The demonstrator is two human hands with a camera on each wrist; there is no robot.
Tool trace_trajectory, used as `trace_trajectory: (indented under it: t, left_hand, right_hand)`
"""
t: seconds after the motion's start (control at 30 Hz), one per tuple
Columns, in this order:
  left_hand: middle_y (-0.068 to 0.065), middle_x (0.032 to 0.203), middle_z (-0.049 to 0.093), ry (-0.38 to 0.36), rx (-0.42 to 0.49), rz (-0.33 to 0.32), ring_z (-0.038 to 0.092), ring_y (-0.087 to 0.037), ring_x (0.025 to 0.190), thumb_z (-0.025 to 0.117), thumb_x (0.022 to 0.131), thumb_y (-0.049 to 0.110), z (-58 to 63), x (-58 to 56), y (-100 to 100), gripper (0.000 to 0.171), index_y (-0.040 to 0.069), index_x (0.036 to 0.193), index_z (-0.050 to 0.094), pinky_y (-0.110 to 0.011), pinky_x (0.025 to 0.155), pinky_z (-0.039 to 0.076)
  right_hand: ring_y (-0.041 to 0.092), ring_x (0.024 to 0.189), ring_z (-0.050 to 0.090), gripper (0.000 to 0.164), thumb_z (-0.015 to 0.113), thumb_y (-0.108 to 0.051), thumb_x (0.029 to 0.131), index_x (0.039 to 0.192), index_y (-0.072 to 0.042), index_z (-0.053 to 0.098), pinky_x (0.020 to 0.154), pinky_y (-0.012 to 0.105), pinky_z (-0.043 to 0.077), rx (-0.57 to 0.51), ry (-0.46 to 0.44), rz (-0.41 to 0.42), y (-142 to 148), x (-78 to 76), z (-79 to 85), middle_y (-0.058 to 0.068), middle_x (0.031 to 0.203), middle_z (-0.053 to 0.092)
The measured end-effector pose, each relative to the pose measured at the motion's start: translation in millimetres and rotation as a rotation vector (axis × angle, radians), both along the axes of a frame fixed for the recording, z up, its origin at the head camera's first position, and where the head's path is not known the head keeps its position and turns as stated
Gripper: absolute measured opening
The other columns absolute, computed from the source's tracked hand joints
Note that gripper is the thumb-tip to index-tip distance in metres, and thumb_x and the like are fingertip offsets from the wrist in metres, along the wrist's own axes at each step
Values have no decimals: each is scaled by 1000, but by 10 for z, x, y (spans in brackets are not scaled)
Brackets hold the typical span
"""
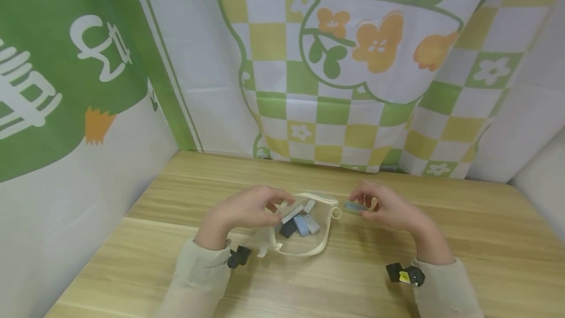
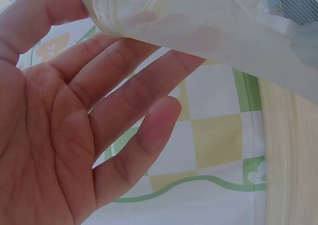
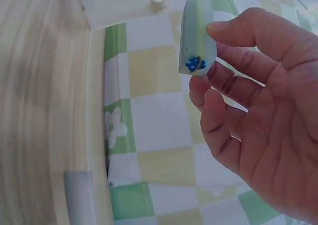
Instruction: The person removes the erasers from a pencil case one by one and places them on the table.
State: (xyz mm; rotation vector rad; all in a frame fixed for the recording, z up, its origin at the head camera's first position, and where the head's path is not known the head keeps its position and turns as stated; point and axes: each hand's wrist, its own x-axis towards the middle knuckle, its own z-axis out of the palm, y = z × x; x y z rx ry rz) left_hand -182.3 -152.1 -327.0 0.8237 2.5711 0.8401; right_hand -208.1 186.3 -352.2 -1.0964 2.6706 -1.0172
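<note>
A translucent, cream-edged zipper pouch [image 1: 319, 248] lies gaping on the table, a ring pull [image 1: 336, 213] at its right corner. Inside are several small blocks, among them a blue one [image 1: 301, 225], a dark one [image 1: 289, 228] and a long white one [image 1: 292, 214]. My left hand [image 1: 251, 206] pinches the pouch's left edge; in the left wrist view some fingertips show through the sheer material [image 2: 198, 36]. Right of the pouch, my right hand [image 1: 390, 207] holds a pale blue-green eraser [image 3: 196, 36] between thumb and fingers, above the table. A blue planet-like motif marks its end.
The wood-grain table [image 1: 353, 288] runs back to a hanging patterned cloth [image 1: 326, 112]. Another cloth-covered wall [image 1: 88, 200] stands along the left. Black wrist cameras [image 1: 238, 256] sit at both cuffs. A grey rectangular patch [image 3: 79, 197] shows near the table edge in the right wrist view.
</note>
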Motion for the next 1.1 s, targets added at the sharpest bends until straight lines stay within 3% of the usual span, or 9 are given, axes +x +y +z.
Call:
trace_trajectory:
  t: [0.57, 1.1]
  left_hand:
    - [-8, 137, 62, -6, 2, -2, 66, -26, 114, 64, 83, 6, 9, 8, -2, 54, 8, 137, 59, -38, 94, 57]
    - [-7, 136, 63, -4, 11, 9, 66, -24, 112, 65, 82, 6, 10, 30, -19, 55, 9, 137, 59, -38, 92, 57]
  right_hand:
    - [12, 85, 51, 26, 68, 5, 84, 108, -5, 66, 65, 24, 54, 10, -38, -42, 140, -2, -107, 2, 93, 58]
    - [7, 83, 50, 25, 69, 4, 84, 108, -2, 66, 61, 23, 52, 16, 6, -58, 344, -40, -135, 3, 92, 58]
